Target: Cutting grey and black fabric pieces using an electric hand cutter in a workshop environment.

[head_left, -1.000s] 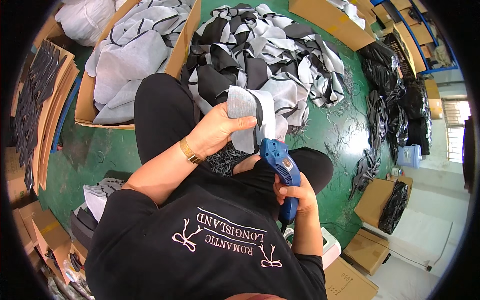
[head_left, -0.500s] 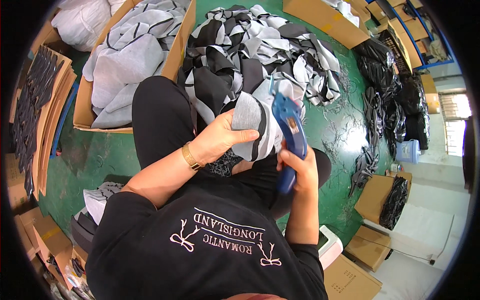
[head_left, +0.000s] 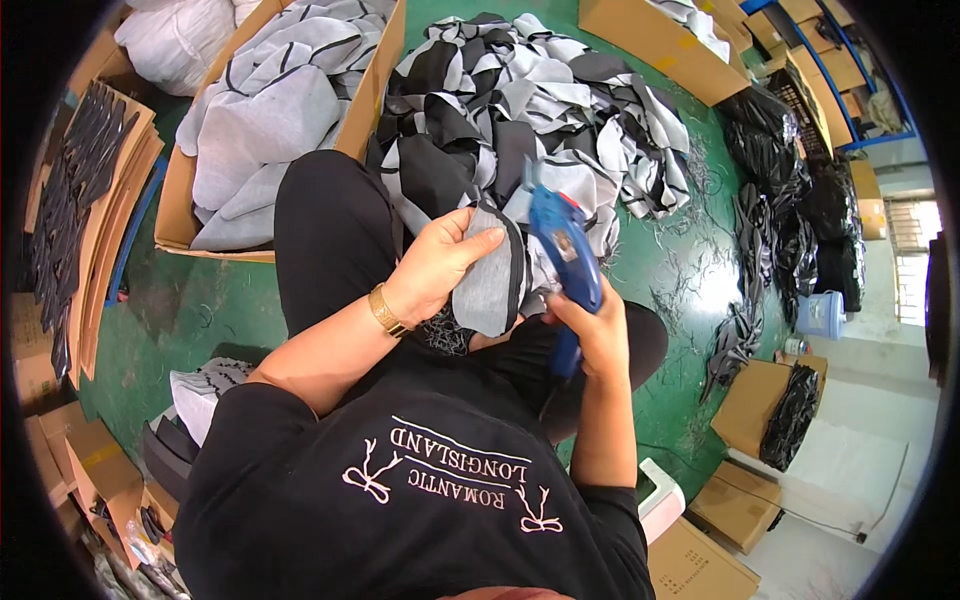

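Head view — hands [head_left: 430,265] holding grey fabric [head_left: 485,288], blue tool [head_left: 566,245] — upside-down shirt lettering [head_left: 459,453]

The green floor [head_left: 205,305] carries a grey-and-black fabric heap [head_left: 560,100] at upper centre, a cardboard box [head_left: 378,95] at upper left, dark scraps [head_left: 733,345] right of centre and black bags [head_left: 765,135] at upper right

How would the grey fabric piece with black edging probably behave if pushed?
The fabric piece would probably bend: similar cloth in the crumpled grey-and-black pile folds over itself. It seems light, since the left grip pinches it near the top.
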A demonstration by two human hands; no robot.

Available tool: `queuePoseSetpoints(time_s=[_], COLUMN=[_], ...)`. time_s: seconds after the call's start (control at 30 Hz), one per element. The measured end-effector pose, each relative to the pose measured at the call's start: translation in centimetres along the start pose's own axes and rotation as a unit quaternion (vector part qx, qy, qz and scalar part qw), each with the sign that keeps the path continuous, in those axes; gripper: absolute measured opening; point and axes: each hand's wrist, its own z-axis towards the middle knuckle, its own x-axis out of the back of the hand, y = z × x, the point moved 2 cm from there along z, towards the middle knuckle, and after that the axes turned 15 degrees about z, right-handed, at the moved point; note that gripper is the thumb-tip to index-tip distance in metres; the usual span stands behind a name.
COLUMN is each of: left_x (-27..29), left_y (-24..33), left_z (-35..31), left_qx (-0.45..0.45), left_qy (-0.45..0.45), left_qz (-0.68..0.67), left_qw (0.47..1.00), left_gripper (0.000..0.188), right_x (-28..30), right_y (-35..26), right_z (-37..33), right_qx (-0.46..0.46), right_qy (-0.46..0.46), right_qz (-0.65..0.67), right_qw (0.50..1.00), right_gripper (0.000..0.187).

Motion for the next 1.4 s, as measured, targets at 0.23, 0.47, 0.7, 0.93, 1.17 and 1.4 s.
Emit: queuePoseSetpoints(time_s=[0.23, 0.47, 0.7, 0.93, 1.17, 1.4], left_x=[1.2, 0.5, 0.5, 0.4, 0.2, 1.2], left_y=[0.3, 1.1, 2.2, 3.0, 4.5, 3.9], left_z=[0.6, 0.3, -0.3, -1.0, -1.7, -1.4], left_qx=[-0.042, -0.067, -0.062, -0.075, -0.045, -0.077], left_qy=[0.028, 0.029, 0.016, 0.023, 0.001, -0.052], left_qz=[0.012, 0.053, 0.080, 0.194, 0.309, 0.405], left_qw=[0.999, 0.996, 0.995, 0.978, 0.950, 0.909], left_gripper=[0.017, 0.024, 0.024, 0.024, 0.019, 0.022], right_x=[2.5, 2.9, 2.1, 2.2, 2.9, 3.4], right_y=[-0.5, 0.5, 0.7, -0.3, -0.5, -0.5], right_z=[-4.7, -4.8, -4.2, -4.0, -3.7, -3.3], right_qx=[-0.115, -0.146, -0.117, -0.126, -0.145, -0.170], right_qy=[-0.040, -0.045, -0.041, -0.061, -0.085, -0.108], right_qz=[-0.003, -0.022, -0.008, -0.027, -0.021, -0.030], right_qw=[0.993, 0.988, 0.992, 0.990, 0.986, 0.979], right_gripper=[0.033, 0.034, 0.031, 0.031, 0.034, 0.035])
